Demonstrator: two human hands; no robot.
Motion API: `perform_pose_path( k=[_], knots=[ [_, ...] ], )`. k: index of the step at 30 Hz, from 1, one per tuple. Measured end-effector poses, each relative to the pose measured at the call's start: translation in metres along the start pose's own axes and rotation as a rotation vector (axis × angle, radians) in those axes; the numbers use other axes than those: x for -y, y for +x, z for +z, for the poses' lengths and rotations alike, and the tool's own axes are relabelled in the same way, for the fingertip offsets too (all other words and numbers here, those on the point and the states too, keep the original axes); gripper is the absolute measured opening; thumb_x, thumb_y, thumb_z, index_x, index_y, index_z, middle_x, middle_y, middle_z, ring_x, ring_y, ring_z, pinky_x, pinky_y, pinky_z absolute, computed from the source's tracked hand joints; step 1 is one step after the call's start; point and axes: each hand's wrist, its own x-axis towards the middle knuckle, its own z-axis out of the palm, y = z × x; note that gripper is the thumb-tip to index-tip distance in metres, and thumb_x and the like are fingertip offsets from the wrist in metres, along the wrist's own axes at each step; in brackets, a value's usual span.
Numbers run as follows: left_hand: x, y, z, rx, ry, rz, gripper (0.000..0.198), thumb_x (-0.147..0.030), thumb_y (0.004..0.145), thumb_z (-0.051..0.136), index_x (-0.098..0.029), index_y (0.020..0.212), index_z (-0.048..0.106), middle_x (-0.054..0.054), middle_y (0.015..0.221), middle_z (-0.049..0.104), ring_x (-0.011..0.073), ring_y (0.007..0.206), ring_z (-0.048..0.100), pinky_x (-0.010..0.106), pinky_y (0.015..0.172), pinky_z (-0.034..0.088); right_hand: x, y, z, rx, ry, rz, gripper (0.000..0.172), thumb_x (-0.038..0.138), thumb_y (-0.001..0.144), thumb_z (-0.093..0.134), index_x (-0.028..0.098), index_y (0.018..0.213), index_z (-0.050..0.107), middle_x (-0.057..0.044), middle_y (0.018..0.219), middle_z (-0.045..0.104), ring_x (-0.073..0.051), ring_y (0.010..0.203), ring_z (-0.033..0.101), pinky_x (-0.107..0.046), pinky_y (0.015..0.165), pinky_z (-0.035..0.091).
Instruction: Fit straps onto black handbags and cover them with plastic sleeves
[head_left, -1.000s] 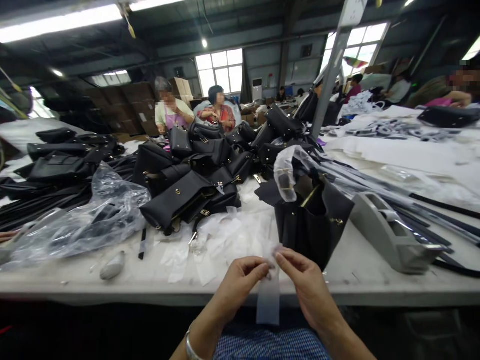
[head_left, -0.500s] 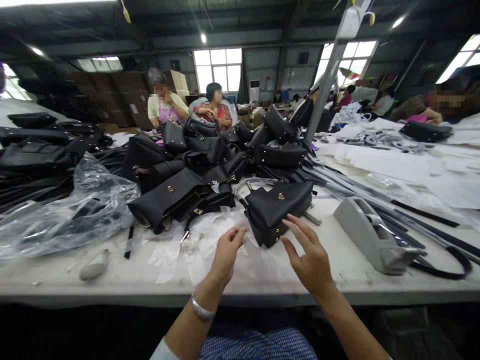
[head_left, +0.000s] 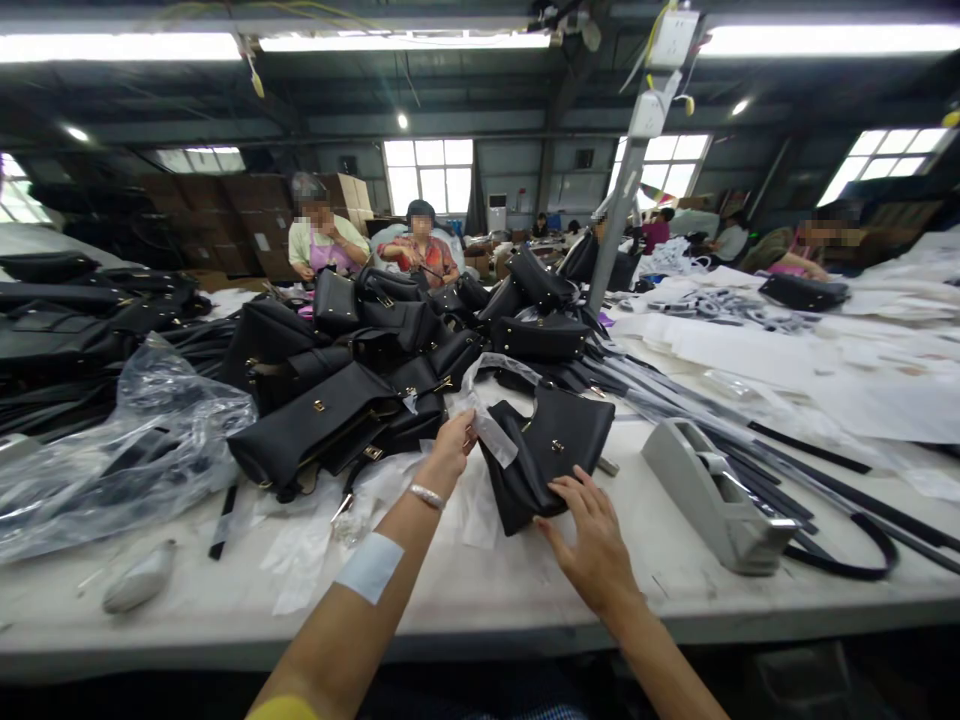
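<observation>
A black handbag point(head_left: 566, 430) with a small gold clasp lies tilted on the white table in front of me. A band of translucent plastic wrap point(head_left: 496, 437) arcs along its handle, over the bag's left side. My left hand point(head_left: 455, 445) is closed in a pinch at this wrap, left of the bag; the exact grip is partly hidden by the fingers. At the bag's lower right edge, my right hand point(head_left: 586, 535) has its fingers on the front and its thumb by the bottom edge. Crumpled white tissue point(head_left: 300, 560) lies left of my left hand.
Behind the bag rises a heap of black handbags point(head_left: 397, 330). A grey tape dispenser point(head_left: 712, 500) stands at right, beside long black straps point(head_left: 810, 450). Clear plastic bags point(head_left: 172, 420) cover the left side. A metal post point(head_left: 619, 220) stands behind; co-workers sit across the table.
My left hand has moved forward to the plastic wrap at the handle. The handbag's front has swung more upright towards me, and my right hand has closed on its lower edge. The view has tilted up.
</observation>
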Motion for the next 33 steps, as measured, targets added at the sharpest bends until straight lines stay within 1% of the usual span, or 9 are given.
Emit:
perform_pose_path(
  k=[3,6,8,10,16,21,26,29,33],
  knots=[
    [-0.003,-0.023,0.022,0.108,0.041,0.211,0.018,-0.028,0.092,0.064,-0.013,0.098,0.072,0.007,0.098,0.071,0.0169,0.092,0.065,0.031,0.087,0.051,-0.013,-0.011,-0.027,0.105,0.020,-0.012,0.035,0.045,0.091,0.061,0.023,0.118,0.065,-0.010,0.127,0.069,-0.037,0.130,0.054,-0.065,0.110,0.033],
    [-0.003,-0.054,0.041,0.198,0.111,0.424,0.015,-0.028,0.086,0.069,-0.015,0.085,0.078,0.006,0.096,0.071,0.0184,0.095,0.064,0.029,0.090,0.048,-0.027,0.007,-0.063,0.199,0.074,-0.011,0.030,0.045,0.097,0.051,0.026,0.102,0.074,-0.005,0.106,0.078,-0.029,0.104,0.071,-0.046,0.092,0.054],
    [0.002,-0.076,0.050,0.219,0.154,0.530,0.013,-0.029,0.082,0.073,-0.018,0.081,0.079,0.005,0.095,0.070,0.0197,0.094,0.063,0.031,0.090,0.047,-0.037,0.039,-0.083,0.102,0.055,0.057,0.035,0.043,0.098,0.048,0.024,0.089,0.076,-0.005,0.084,0.079,-0.026,0.080,0.075,-0.036,0.071,0.057],
    [0.011,-0.098,0.058,0.248,0.211,0.651,0.009,-0.027,0.082,0.073,-0.020,0.082,0.079,0.006,0.097,0.070,0.0208,0.096,0.063,0.032,0.091,0.048,-0.044,0.082,-0.092,-0.067,0.022,0.055,0.034,0.042,0.096,0.050,0.019,0.092,0.075,-0.009,0.078,0.078,-0.028,0.078,0.074,-0.038,0.072,0.055],
    [0.050,-0.138,0.081,0.558,0.538,1.240,0.012,-0.027,0.087,0.066,-0.021,0.091,0.076,0.007,0.103,0.076,0.0204,0.094,0.066,0.035,0.088,0.052,-0.033,0.192,-0.049,0.282,0.127,-0.213,0.040,0.041,0.082,0.068,0.026,0.119,0.069,-0.005,0.123,0.071,-0.027,0.112,0.067,-0.038,0.099,0.052],
    [0.057,-0.146,0.086,0.549,0.483,1.271,0.018,-0.031,0.090,0.062,-0.019,0.081,0.073,0.007,0.101,0.077,0.0189,0.089,0.068,0.035,0.089,0.052,-0.027,0.223,-0.010,0.321,0.128,-0.131,0.082,0.051,0.082,0.068,0.023,0.152,0.035,-0.014,0.159,0.036,-0.032,0.147,0.031,-0.050,0.120,0.024],
    [0.066,-0.144,0.095,0.521,0.494,1.276,0.016,-0.031,0.085,0.070,-0.021,0.074,0.074,0.005,0.092,0.078,0.0170,0.078,0.068,0.031,0.079,0.054,-0.036,0.241,-0.006,0.443,0.166,-0.025,0.074,0.058,0.079,0.069,0.022,0.141,0.052,-0.014,0.123,0.069,-0.030,0.109,0.068,-0.044,0.095,0.052],
    [0.073,-0.142,0.097,0.496,0.500,1.326,0.018,-0.035,0.084,0.073,-0.025,0.070,0.074,0.003,0.081,0.078,0.0160,0.071,0.066,0.027,0.064,0.052,-0.042,0.243,-0.020,0.454,0.235,-0.065,0.053,0.051,0.074,0.075,0.021,0.117,0.069,-0.007,0.101,0.076,-0.026,0.094,0.072,-0.037,0.083,0.057],
    [0.057,-0.153,0.076,0.452,0.320,1.239,0.015,-0.034,0.086,0.070,-0.022,0.079,0.076,0.007,0.087,0.077,0.0209,0.081,0.066,0.032,0.073,0.052,-0.060,0.212,-0.065,0.366,0.317,-0.067,0.030,0.044,0.085,0.061,0.019,0.102,0.067,-0.004,0.088,0.075,-0.022,0.083,0.072,-0.034,0.075,0.057]
  ],
)
